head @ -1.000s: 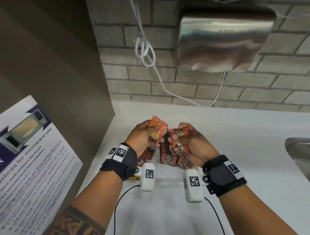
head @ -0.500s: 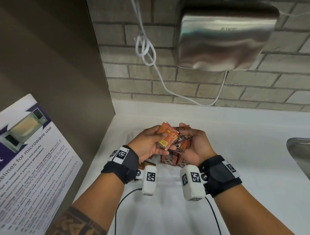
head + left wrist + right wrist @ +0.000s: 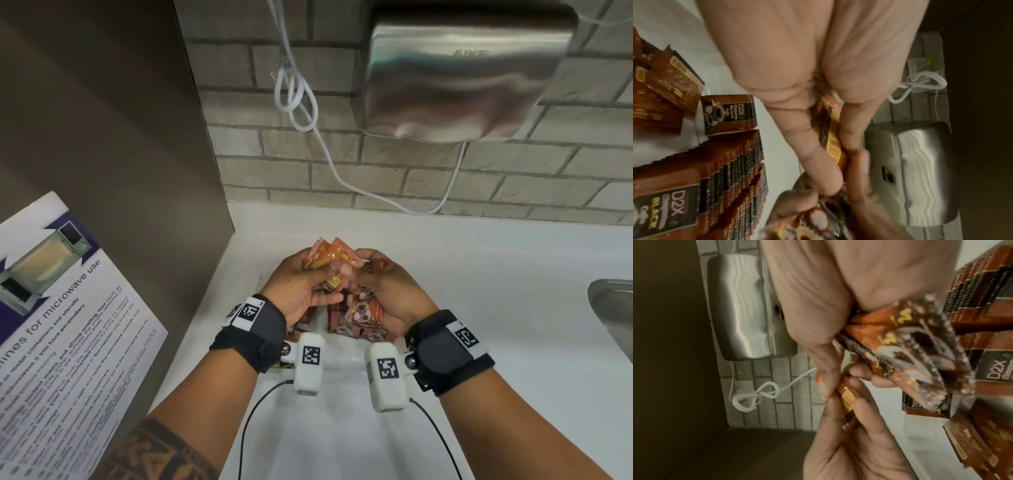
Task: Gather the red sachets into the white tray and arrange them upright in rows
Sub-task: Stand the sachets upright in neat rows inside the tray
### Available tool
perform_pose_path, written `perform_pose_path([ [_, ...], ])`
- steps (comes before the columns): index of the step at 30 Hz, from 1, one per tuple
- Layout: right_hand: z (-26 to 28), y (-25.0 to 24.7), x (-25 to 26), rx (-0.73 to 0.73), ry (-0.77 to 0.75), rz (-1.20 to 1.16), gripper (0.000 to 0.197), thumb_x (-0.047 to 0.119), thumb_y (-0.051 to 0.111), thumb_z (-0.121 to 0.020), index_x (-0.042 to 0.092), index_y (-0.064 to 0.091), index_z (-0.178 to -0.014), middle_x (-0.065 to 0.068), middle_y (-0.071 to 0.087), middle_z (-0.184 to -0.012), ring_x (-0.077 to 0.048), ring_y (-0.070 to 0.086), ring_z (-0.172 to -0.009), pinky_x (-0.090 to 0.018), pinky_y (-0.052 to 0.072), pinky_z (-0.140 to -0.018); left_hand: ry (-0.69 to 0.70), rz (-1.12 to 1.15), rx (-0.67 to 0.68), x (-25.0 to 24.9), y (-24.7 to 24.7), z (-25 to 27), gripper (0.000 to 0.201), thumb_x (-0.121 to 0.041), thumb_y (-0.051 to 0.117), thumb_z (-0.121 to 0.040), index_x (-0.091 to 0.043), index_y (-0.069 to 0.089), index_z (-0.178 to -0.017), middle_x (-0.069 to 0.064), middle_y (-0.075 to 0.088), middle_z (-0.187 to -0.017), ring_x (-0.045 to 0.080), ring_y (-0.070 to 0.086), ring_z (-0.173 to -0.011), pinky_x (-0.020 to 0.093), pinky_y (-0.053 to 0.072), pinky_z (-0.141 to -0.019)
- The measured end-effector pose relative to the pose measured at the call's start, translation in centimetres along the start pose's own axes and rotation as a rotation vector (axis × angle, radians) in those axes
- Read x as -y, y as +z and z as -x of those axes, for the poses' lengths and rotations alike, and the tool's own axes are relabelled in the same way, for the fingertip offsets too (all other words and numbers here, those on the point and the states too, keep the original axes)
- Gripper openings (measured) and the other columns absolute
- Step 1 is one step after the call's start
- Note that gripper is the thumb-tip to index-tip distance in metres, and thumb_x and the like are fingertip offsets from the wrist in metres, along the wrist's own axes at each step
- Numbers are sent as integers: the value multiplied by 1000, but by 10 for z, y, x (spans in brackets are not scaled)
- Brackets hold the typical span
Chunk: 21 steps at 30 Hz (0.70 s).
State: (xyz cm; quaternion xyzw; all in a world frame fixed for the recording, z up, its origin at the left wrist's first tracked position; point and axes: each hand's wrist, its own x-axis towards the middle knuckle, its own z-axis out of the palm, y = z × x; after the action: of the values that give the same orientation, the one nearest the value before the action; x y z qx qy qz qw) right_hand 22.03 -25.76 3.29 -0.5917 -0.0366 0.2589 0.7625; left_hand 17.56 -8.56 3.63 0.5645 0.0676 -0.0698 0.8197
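Note:
Both hands meet above the white tray (image 3: 345,360). My left hand (image 3: 330,274) pinches a few red-orange sachets (image 3: 322,255) between thumb and fingers, their tops sticking up; the pinch also shows on the sachets (image 3: 831,129) in the left wrist view. My right hand (image 3: 364,265) grips a fanned bunch of red sachets (image 3: 920,360) in its palm, while its thumb and fingertips touch the left hand's sachets. In the tray, rows of sachets (image 3: 731,170) stand upright. A few loose sachets (image 3: 674,78) lie beside them.
A steel hand dryer (image 3: 462,68) hangs on the brick wall above the counter, with a looped white cable (image 3: 296,99). A brown side panel with a microwave poster (image 3: 61,325) stands at the left. A sink edge (image 3: 613,315) is at the right.
The two hands have come together. The left hand's sachets rose and moved right to meet the right hand's fingertips. The right hand's bunch now sits lower in its palm.

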Motion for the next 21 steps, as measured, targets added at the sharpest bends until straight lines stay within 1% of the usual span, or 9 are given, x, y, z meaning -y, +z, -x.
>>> perform_pose_path([
  [4, -4, 2, 1, -29, -11, -27, 33, 8, 79, -82, 6, 63, -111, -18, 62, -79, -27, 62, -69, -39, 55, -69, -15, -41, -48, 4, 0, -2, 30, -29, 63, -97, -8, 64, -119, 15, 73, -111, 25, 72, -95, 31, 61, -65],
  [7, -7, -6, 2, -30, 62, -89, 41, 10, 81, -76, 3, 62, -111, -18, 59, -74, -27, 60, -61, -41, 52, -71, 85, -156, -200, 4, -3, -7, 13, -17, 51, -104, -14, 64, -105, 15, 72, -106, 25, 71, -94, 33, 62, -64],
  [9, -8, -7, 2, -17, 100, -105, 37, 10, 79, -77, 5, 61, -109, -13, 58, -68, -25, 57, -54, -35, 50, -66, 208, -339, -267, 6, -4, -10, 18, -11, 48, -105, -20, 65, -102, 9, 74, -100, 23, 72, -91, 34, 62, -70],
  [11, -8, -6, 3, -29, 96, -106, 24, 7, 74, -83, 7, 61, -103, -14, 57, -67, -24, 54, -52, -32, 50, -59, 268, -386, -292, 6, -4, -12, 24, -8, 47, -104, -24, 64, -101, 6, 76, -94, 22, 74, -87, 37, 62, -74],
  [15, -6, -8, 5, -55, 108, -113, 14, 3, 70, -86, 8, 62, -96, -15, 56, -68, -25, 51, -53, -33, 50, -56, 385, -466, -429, 1, -8, -7, 33, -2, 44, -100, -31, 61, -103, 1, 74, -90, 19, 72, -83, 36, 62, -68],
  [16, -5, -8, 6, -57, 119, -116, 13, 2, 69, -86, 8, 62, -95, -14, 55, -67, -25, 51, -52, -34, 50, -57, 424, -548, -432, -1, -10, -6, 36, -1, 44, -100, -31, 63, -102, -3, 72, -92, 17, 70, -80, 32, 61, -66],
  [18, -5, -6, 7, -65, 136, -119, 18, 1, 67, -85, 6, 62, -102, -15, 56, -67, -25, 53, -54, -36, 51, -60, 439, -737, -325, -4, -8, -3, 36, 0, 45, -100, -27, 69, -104, -8, 68, -98, 9, 65, -78, 15, 53, -66],
  [19, -5, -4, 7, -68, 131, -116, 26, 0, 66, -85, 4, 62, -110, -17, 59, -70, -27, 56, -59, -39, 54, -65, 419, -839, -237, -3, -7, -3, 33, -5, 47, -101, -26, 70, -112, -8, 66, -105, 5, 64, -85, 6, 46, -70],
  [21, -5, -1, 8, -56, 109, -110, 40, 0, 66, -85, 6, 61, -124, -25, 67, -90, -35, 65, -81, -52, 57, -86, 377, -999, -70, 2, -5, -2, 30, -24, 58, -100, -28, 64, -129, -11, 59, -124, 1, 58, -105, -2, 35, -82],
])
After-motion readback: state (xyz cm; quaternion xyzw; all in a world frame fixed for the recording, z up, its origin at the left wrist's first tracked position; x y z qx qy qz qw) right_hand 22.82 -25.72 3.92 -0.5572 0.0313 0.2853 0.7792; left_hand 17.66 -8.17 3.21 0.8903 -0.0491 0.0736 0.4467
